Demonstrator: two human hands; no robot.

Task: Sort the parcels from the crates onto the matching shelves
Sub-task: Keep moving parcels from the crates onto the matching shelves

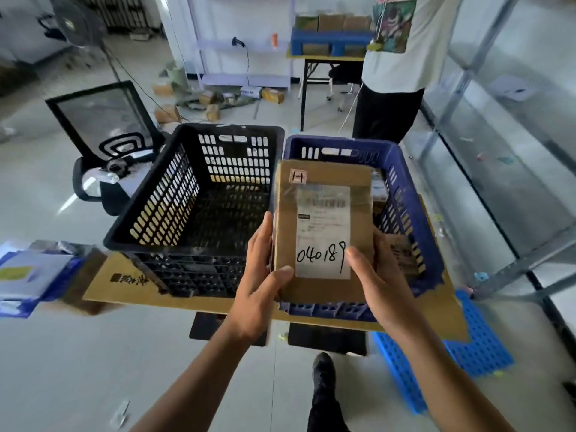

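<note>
I hold a flat brown cardboard parcel (322, 288) above the blue crate (405, 169). Its white label reads 040189 by hand, and a small tag marked H sits at its far left corner. My left hand (260, 285) grips its left edge with the thumb on top. My right hand (374, 285) grips the right edge, thumb on the label. More parcels lie in the blue crate, mostly hidden behind the held one. The black crate (149, 213) to the left has nothing in it.
Both crates stand on a cardboard sheet (124, 285). A black office chair (106, 145) is at the left. A person (392, 73) stands behind the blue crate. Metal shelving (486, 151) runs along the right. A table with boxes (330, 42) stands at the back; small boxes litter the floor.
</note>
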